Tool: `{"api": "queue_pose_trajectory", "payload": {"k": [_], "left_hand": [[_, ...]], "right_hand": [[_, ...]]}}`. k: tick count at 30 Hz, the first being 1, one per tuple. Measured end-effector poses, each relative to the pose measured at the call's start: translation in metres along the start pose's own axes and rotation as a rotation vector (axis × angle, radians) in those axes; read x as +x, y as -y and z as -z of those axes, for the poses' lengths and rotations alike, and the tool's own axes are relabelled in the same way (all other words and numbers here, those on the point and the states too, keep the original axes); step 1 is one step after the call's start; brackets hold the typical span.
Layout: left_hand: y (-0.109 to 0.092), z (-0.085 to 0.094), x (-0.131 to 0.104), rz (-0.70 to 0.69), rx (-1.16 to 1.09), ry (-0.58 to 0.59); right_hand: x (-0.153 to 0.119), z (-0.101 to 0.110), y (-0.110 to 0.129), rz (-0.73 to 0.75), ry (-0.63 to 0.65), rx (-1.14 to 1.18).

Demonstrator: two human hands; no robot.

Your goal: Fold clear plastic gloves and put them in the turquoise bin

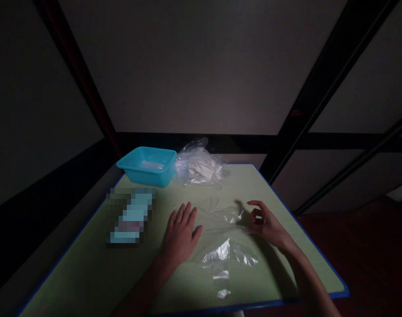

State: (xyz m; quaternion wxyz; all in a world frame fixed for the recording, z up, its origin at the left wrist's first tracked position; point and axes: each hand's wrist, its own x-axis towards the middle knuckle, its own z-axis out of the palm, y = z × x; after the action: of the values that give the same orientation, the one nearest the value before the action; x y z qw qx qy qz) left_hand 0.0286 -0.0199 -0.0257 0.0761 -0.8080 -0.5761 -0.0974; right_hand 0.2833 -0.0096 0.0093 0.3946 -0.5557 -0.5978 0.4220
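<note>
A thin clear plastic bag (217, 231) lies spread and wrinkled on the pale green table, glinting where the light catches its folds. My left hand (182, 233) rests flat on the bag's left side, palm down, fingers stretched forward. At the bag's right side, my right hand (265, 222) is raised slightly, its shadow falling on the table. The index finger reaches out, the other fingers curl, and nothing shows in its grasp. Whether the right thumb touches the bag's edge I cannot make out.
A turquoise plastic basket (151, 176) with clear plastic inside stands at the back left. Beside it sits a heap of clear plastic bags (201, 167) with something white. A pixelated light-blue object (134, 215) lies left of my left hand. Blue edging rims the table (303, 273); a wall rises behind.
</note>
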Motion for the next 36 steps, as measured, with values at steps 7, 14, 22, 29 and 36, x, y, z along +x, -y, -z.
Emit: {"api": "queue_pose_trajectory", "payload": {"k": [7, 14, 22, 29, 36], "left_hand": [[0.0, -0.001, 0.0, 0.008, 0.004, 0.01], [-0.001, 0.001, -0.001, 0.025, -0.003, -0.005], [-0.009, 0.0, 0.009, 0.131, -0.04, -0.003], [-0.012, 0.004, 0.019, 0.151, -0.026, 0.042], [-0.006, 0.003, 0.018, 0.144, -0.063, 0.019]], "right_hand": [[-0.016, 0.001, 0.014, 0.2, -0.552, -0.478], [-0.021, -0.084, 0.023, 0.282, 0.135, -0.744], [-0.01, -0.046, 0.023, 0.12, 0.086, -0.992], [-0.043, -0.057, 0.026, 0.084, 0.391, -0.889], [-0.05, -0.003, 0.015, -0.146, 0.413, -1.014]]}}
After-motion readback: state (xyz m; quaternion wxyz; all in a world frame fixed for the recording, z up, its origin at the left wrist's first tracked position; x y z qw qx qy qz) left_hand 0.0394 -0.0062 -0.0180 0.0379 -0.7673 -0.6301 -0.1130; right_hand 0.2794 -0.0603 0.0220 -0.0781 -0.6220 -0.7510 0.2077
